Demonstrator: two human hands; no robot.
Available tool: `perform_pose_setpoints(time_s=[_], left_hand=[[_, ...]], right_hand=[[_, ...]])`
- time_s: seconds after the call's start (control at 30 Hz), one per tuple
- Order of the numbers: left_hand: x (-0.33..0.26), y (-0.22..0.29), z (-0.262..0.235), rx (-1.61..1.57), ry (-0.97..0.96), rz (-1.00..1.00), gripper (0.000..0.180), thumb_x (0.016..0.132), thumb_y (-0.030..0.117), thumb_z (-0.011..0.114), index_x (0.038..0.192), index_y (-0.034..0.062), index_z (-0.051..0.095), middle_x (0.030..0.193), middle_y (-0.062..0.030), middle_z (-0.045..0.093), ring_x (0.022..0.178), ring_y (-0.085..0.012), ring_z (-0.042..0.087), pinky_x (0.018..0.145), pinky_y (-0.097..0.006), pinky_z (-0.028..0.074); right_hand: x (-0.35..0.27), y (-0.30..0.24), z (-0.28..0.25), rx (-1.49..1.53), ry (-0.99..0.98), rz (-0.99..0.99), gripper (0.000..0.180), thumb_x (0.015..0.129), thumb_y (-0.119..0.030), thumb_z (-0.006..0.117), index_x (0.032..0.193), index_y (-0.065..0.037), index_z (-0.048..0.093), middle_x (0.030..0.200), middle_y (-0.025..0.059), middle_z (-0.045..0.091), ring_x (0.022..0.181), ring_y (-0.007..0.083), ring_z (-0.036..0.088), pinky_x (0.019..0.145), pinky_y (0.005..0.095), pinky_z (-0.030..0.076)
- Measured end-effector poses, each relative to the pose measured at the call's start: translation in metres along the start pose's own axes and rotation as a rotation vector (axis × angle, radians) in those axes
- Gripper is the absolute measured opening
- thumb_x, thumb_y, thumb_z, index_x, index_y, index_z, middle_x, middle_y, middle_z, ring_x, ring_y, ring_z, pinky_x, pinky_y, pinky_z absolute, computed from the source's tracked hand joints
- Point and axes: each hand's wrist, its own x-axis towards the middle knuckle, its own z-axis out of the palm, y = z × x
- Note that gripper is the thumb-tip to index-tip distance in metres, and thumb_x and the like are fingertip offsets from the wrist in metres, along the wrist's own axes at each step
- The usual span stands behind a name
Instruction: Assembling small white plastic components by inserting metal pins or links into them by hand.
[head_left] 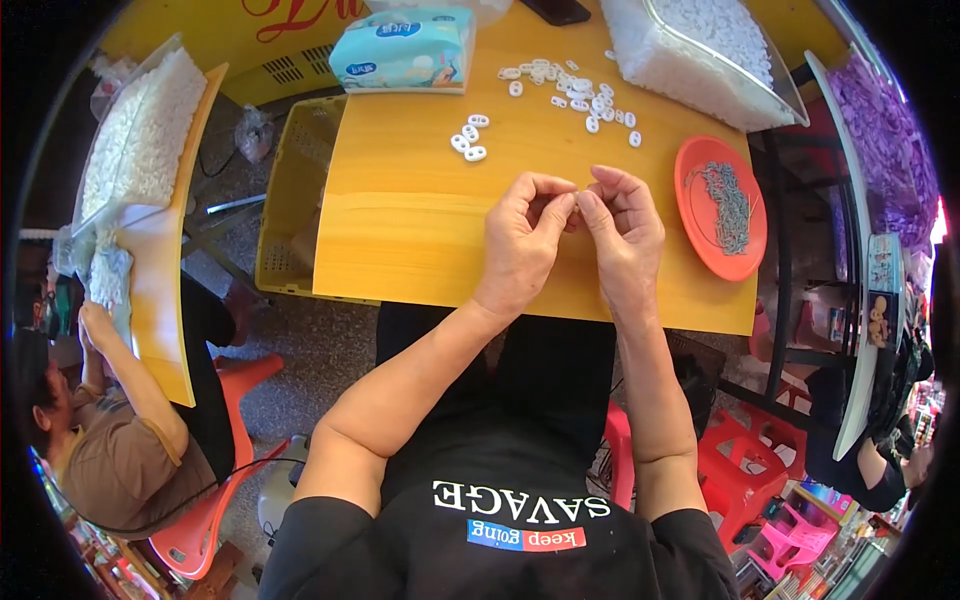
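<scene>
Seen from the head camera, four white oval pieces [475, 154] lie in a short cluster on the table [400, 210], beyond the left hand [522, 238] and toward the table's left edge. More white pieces [592, 125] are strewn past both hands toward the far edge. A red plate [690, 215] sits just beside the right hand [630, 238], by the right edge.

The hands meet over the near half of the table, right of its middle. Each has thumb and forefinger pinched together, the other fingers curled; what the fingertips grip is too small and hidden to tell.

The white pieces are smooth, flat ovals, several showing two dark holes. Thin grey metal-looking bits [733, 205] form a rough heap on the round plate. The tabletop is yellow with wood grain. At the far right corner, a clear bin [660, 85] holds many small white pieces; a soft blue tissue pack [400, 60] rests by the far left corner.
</scene>
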Motion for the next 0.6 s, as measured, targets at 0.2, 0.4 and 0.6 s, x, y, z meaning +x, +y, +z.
perform_pose_setpoints(time_s=[0.2, 0.4, 0.6], left_hand=[[-0.014, 0.020, -0.008, -0.113, 0.102, 0.007, 0.009, 0.096, 0.003, 0.058, 0.104, -0.0009, 0.058, 0.089, -0.0051, 0.064, 0.080, -0.0102, 0.062, 0.074, -0.024, 0.052], [-0.024, 0.038, -0.043, -0.083, 0.178, 0.044, 0.010, 0.097, 0.004, 0.056, 0.107, -0.0002, 0.058, 0.093, -0.0061, 0.063, 0.082, -0.0118, 0.063, 0.078, -0.025, 0.052], [-0.028, 0.047, -0.063, -0.086, 0.234, 0.052, 0.011, 0.098, 0.005, 0.056, 0.107, -0.0007, 0.057, 0.089, -0.0070, 0.063, 0.080, -0.0123, 0.062, 0.078, -0.025, 0.051]], right_hand=[[0.029, -0.022, 0.008, -0.124, -0.152, 0.023, 0.021, 0.094, -0.007, 0.063, 0.112, 0.005, 0.062, 0.093, 0.0038, 0.064, 0.082, 0.0088, 0.061, 0.073, 0.0241, 0.052], [0.086, 0.006, 0.049, -0.595, -0.324, -0.339, 0.014, 0.089, -0.009, 0.065, 0.102, -0.003, 0.069, 0.091, 0.0089, 0.068, 0.081, 0.0209, 0.065, 0.072, 0.0319, 0.052], [0.112, 0.023, 0.067, -0.868, -0.485, -0.604, 0.012, 0.087, -0.011, 0.065, 0.097, -0.007, 0.071, 0.094, 0.0112, 0.067, 0.084, 0.0326, 0.065, 0.074, 0.0403, 0.052]])
